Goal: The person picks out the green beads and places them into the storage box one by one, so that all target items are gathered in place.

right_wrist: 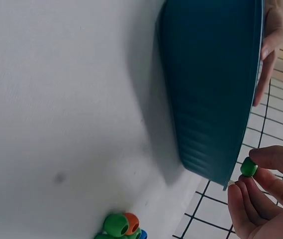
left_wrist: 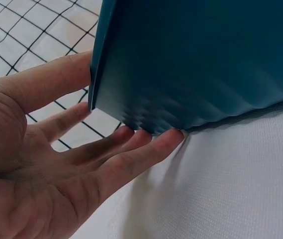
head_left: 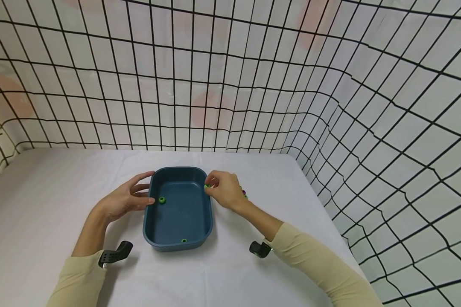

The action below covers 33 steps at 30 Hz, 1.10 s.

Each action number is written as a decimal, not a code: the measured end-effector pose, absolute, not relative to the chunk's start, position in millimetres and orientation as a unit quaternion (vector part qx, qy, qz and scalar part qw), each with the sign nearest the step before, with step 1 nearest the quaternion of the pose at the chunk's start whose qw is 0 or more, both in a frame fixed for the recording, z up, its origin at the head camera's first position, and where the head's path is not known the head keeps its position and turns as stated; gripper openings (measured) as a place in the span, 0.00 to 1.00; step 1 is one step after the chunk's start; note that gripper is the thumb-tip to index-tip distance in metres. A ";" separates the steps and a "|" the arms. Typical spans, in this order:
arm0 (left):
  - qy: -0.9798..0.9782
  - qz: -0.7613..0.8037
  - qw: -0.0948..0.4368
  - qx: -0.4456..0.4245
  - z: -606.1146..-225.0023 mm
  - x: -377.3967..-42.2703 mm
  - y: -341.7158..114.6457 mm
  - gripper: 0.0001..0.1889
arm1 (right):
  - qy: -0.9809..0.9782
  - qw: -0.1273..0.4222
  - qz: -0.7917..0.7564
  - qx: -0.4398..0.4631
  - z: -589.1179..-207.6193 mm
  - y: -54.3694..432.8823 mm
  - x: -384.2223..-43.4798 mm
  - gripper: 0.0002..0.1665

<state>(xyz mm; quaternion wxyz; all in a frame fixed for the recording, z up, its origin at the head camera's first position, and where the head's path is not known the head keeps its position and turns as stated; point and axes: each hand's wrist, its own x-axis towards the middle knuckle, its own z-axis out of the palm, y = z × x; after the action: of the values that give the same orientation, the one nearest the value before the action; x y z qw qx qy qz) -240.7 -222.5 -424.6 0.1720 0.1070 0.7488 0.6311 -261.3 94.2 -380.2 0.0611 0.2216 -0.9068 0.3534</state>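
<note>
A blue rectangular tub (head_left: pixel 180 217) stands on the white cloth. Two green beads with holes lie inside it, one bead (head_left: pixel 162 200) near the left wall and one bead (head_left: pixel 184 241) by the near wall. My left hand (head_left: pixel 126 198) rests against the tub's left side, thumb at the rim and the other fingers fairly straight along the outer wall. My right hand (head_left: pixel 226 189) pinches a green bead (right_wrist: pixel 249 167) between thumb and fingertips, right at the tub's right rim.
Beyond my right hand lies a small pile of beads, mostly hidden in the head view; the right wrist view shows a green bead (right_wrist: pixel 116 225), an orange bead (right_wrist: pixel 132 223) and a bit of blue. Black wire mesh (head_left: pixel 211 87) borders the table at the back and right.
</note>
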 end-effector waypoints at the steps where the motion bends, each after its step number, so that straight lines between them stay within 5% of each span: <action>1: 0.748 0.632 0.172 0.107 -424.7 -240.8 -222.7 0.52 | -0.907 0.059 0.353 0.223 -380.2 92.9 -260.8 0.04; 33: 0.749 0.631 0.169 0.107 -425.2 -239.6 -222.9 0.51 | -0.911 0.047 0.330 0.245 -386.0 88.3 -255.4 0.05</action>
<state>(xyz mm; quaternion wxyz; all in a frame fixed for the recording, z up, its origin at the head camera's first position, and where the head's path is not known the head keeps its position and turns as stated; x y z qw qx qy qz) -239.6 -222.9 -425.2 0.1692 0.1070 0.7494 0.6311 -255.4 88.3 -386.0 0.0468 0.2448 -0.9105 0.3299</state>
